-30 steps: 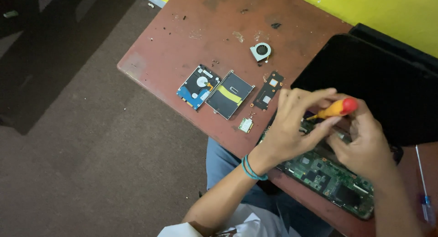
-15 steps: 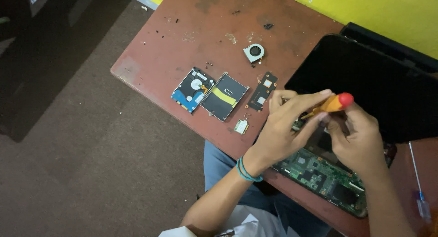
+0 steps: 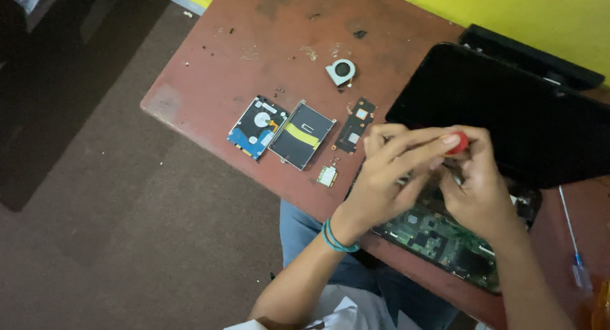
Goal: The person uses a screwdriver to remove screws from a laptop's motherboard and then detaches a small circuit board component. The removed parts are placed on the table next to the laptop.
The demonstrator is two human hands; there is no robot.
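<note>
Both hands met over the opened laptop, at the near right of the reddish tabletop point(image 3: 210, 63). The left hand point(image 3: 387, 177), a teal band at its wrist, was curled with its fingers reaching across to the red-capped screwdriver point(image 3: 457, 143), of which only the red top showed between the two hands. The right hand point(image 3: 473, 190) was closed around the tool's handle below that cap; the shaft and tip were hidden under the fingers, so where the tip sat could not be told. Beneath the hands lay the laptop's green motherboard point(image 3: 445, 238), bare toward the near edge, and its black lid point(image 3: 508, 107) stood open just beyond.

To do this step well, as I judged it, the tool should stay upright and seated squarely in the screw, one hand pressing on the cap while the other turned, so the tip would not slip onto the board.

Removed parts lay to the left, apart from the hands: a hard drive point(image 3: 256, 126), a drive caddy with a yellow strip point(image 3: 301, 134) touching or nearly touching it, a small dark circuit board point(image 3: 356, 124), a tiny wireless card point(image 3: 327, 175) near the tabletop's near edge, and a cooling fan point(image 3: 341, 71) farther off. That card lay close to the edge and to the left forearm. More bare room lay on the far left. A thin blue-handled tool point(image 3: 575, 247) lay at the right.
</note>
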